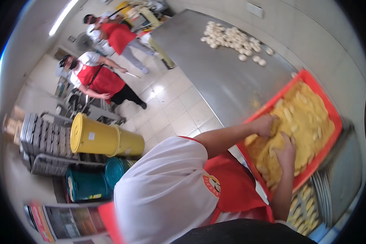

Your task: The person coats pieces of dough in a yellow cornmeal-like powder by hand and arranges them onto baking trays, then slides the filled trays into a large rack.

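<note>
Both my hands work in a large red tub filled with yellow crumbs, in which several pale, oblong dough pieces lie partly buried. My left hand is in the crumbs near the tub's middle, its fingers curled and partly hidden, so what they grip does not show. Close by, my right hand bends its fingers and thumb into a yellow, crumb-covered clump; whether a dough piece is inside it I cannot tell.
A metal table bears many round dough balls beyond the tub. Trays of coated pieces stand beside the tub, low right. Two people in red aprons are across the tiled floor. Yellow bins, green bins and a tray rack stand left.
</note>
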Motion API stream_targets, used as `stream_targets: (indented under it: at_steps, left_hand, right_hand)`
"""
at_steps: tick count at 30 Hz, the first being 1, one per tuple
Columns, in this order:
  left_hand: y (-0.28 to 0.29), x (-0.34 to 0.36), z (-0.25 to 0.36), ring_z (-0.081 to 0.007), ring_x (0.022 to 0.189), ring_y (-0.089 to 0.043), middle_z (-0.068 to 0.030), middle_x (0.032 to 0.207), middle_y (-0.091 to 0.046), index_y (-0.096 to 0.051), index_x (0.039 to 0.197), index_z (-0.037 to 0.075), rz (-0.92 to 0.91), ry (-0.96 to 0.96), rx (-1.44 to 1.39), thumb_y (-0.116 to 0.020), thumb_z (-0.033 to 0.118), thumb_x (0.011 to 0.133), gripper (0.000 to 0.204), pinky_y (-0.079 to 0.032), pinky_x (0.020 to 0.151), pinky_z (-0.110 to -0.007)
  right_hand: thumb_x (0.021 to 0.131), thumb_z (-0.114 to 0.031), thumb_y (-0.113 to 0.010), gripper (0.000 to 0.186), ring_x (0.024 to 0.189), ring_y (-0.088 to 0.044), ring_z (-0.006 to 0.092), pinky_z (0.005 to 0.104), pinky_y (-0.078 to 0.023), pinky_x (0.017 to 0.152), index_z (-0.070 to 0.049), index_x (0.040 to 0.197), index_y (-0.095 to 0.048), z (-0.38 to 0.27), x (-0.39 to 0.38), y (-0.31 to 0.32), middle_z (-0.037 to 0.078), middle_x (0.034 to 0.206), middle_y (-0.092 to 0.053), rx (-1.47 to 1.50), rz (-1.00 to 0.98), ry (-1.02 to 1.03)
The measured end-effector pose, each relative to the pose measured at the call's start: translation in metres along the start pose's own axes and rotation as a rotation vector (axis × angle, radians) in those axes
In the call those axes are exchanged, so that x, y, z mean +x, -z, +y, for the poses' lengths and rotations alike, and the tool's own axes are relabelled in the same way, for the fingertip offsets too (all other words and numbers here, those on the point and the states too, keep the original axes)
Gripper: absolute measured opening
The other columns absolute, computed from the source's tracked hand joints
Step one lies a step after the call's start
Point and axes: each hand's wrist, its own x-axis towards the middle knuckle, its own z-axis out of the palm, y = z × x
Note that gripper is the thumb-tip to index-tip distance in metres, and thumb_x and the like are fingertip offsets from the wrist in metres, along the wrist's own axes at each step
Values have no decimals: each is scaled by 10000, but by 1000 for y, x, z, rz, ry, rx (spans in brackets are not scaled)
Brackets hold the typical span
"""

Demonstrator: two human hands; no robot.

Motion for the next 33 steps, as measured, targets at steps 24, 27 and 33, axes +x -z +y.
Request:
stream_targets:
  at_steps: [24, 27, 33]
  left_hand:
    - [32, -10, 24, -555, 1379, -447, -428, 1536, -276, -90, 1632, -42, -441, 46, 75, -785, 231, 770, 1140, -464, 1105, -506]
    - [38, 16, 28, -534, 1385, -454, -426, 1528, -317, -207, 1574, -66, -476, 115, -70, -786, 204, 764, 1032, -475, 1098, -489]
    - [33, 45, 54, -430, 1294, -571, -335, 1355, -543, -390, 1472, -129, -379, -181, -371, -729, 147, 777, 822, -496, 1062, -445]
  right_hand:
    - [811, -290, -837, 957, 1420, -443, 442, 447, -387, 1179, 44, 1571, -363, -15, -39, -77, 311, 1563, -416, -71, 303, -694]
    - [806, -267, -849, 987, 1457, -415, 393, 436, -375, 1189, 60, 1581, -332, -33, 1, -67, 289, 1580, -405, 121, 420, -623]
    - [874, -113, -769, 847, 1388, -487, 300, 392, -407, 1154, 78, 1573, -331, -41, 6, -20, 231, 1540, -459, 655, 558, -443]
